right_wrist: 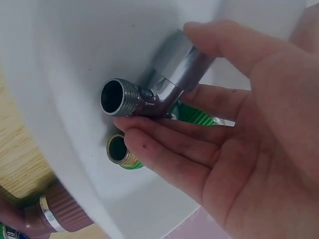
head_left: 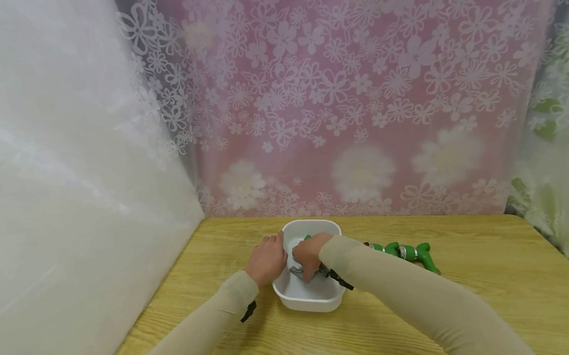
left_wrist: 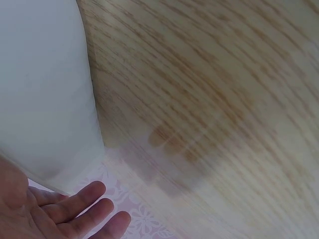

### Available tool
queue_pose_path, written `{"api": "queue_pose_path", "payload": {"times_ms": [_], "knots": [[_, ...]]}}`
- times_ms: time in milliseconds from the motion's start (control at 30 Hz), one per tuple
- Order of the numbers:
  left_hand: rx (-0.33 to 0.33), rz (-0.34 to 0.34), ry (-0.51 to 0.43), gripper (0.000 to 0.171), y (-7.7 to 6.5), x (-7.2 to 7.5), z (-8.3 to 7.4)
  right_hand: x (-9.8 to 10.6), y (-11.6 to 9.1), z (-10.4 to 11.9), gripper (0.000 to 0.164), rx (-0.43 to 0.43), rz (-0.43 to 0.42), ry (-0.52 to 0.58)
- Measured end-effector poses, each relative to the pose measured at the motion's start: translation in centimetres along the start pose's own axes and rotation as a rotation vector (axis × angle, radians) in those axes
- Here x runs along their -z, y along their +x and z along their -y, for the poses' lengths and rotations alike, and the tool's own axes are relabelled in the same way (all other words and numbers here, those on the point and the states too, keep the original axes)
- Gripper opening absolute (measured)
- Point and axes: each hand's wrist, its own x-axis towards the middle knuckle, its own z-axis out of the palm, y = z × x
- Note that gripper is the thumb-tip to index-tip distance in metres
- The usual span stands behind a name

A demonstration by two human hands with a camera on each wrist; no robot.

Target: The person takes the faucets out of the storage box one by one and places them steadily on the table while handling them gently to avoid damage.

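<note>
A white plastic basin [head_left: 308, 304] stands on the wooden table. My right hand [head_left: 311, 253] reaches into it and holds a chrome angle valve [right_wrist: 172, 74] between thumb and fingers. The valve's threaded mouth points away from the palm in the right wrist view. Under those fingers lies a green fitting [right_wrist: 197, 114], and a brass-threaded end [right_wrist: 119, 149] shows beside it. At the basin's left rim rests my left hand [head_left: 268, 257]. In the left wrist view its fingers [left_wrist: 89, 216] spread loosely outside the white wall; the thumb's tip is hidden.
Right of the basin lie green tap-like fittings [head_left: 407, 251] with silvery bands, partly behind my right sleeve. A brown ribbed fitting [right_wrist: 65, 209] lies just outside the basin. White sheeting [head_left: 74, 189] borders the table's left, and a pink flowered curtain [head_left: 314, 147] hangs behind.
</note>
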Motion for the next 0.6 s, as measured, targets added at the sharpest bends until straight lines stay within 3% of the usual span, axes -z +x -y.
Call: {"api": "queue_pose_path", "payload": {"times_ms": [200,433,600], "knots": [[-0.011,-0.005,-0.003,0.051,0.0,0.1,-0.1,-0.2,0.0,-0.4,0.032,0.006,0.015,0.023],[-0.051,-0.042,0.019,0.050,0.1,0.0,0.0,0.3,-0.7,-1.1,0.022,0.049,-0.002,-0.002],[-0.035,-0.028,0.014,0.051,0.1,-0.2,0.1,0.8,-1.6,-1.6,0.022,0.079,0.006,0.035]]}}
